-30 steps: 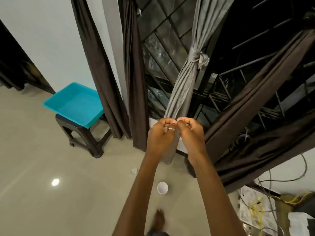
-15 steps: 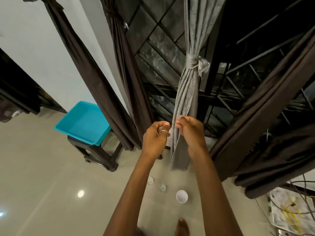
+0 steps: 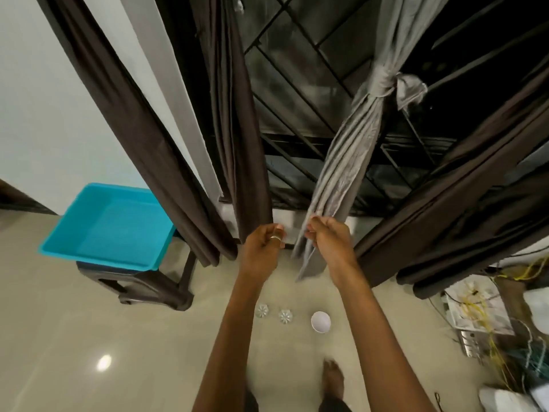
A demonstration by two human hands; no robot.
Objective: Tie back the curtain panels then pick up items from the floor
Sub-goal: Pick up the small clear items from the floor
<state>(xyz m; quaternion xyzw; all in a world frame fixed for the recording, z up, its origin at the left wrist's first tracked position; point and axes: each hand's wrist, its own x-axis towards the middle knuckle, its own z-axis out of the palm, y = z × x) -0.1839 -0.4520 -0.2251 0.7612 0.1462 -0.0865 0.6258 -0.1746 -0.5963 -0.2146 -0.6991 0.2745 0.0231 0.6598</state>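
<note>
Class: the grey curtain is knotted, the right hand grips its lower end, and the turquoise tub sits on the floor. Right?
No. The head view shows the turquoise tub on a dark stool, not the floor. The grey curtain is knotted, and the right hand grips its lower end.

Open floor (image 3: 74, 337) left; stool (image 3: 142, 281), cables (image 3: 490, 337) flank it

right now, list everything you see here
knotted curtain panel: 1, grey fabric, mid-window
other curtain panels: several, dark brown, both sides
window grille: 1, black metal, behind curtains
plastic tray: 1, turquoise, on stool
low stool: 1, dark, floor left
ribbed round pieces: 2, clear, floor centre
round cup: 1, white, beside them
cable and paper clutter: pile, mixed, floor right
bare foot: 1, bottom edge
left hand: 1, ringed, curled, empty-looking
right hand: 1, pinching knotted panel
</note>
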